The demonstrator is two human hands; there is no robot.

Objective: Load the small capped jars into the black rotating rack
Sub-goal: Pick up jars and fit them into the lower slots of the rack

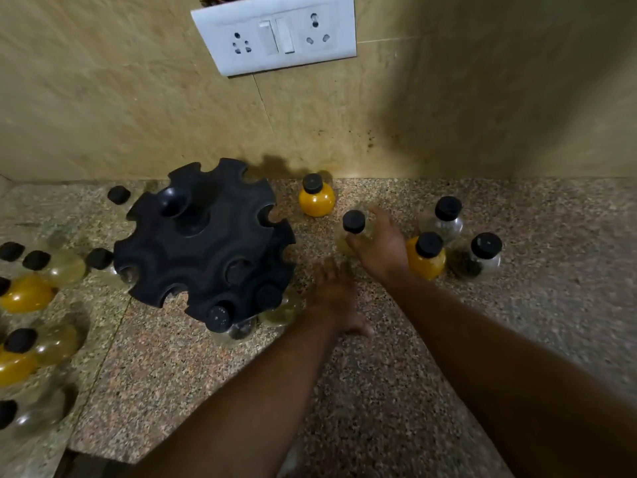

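The black rotating rack stands on the granite counter near the wall, with notched slots round its rim. Two jars hang in its near slots: a clear one and a pale one. My right hand is closed round a clear jar with a black cap, right of the rack. My left hand rests flat on the counter just right of the rack, fingers apart, holding nothing. A yellow jar stands by the wall. Three more jars, yellow, clear and dark-filled, stand to the right.
Several capped jars, yellow and pale, crowd the counter's left side, blurred. A loose black cap lies behind the rack. A white socket and switch plate sits on the tiled wall. The counter's front edge drops off at lower left.
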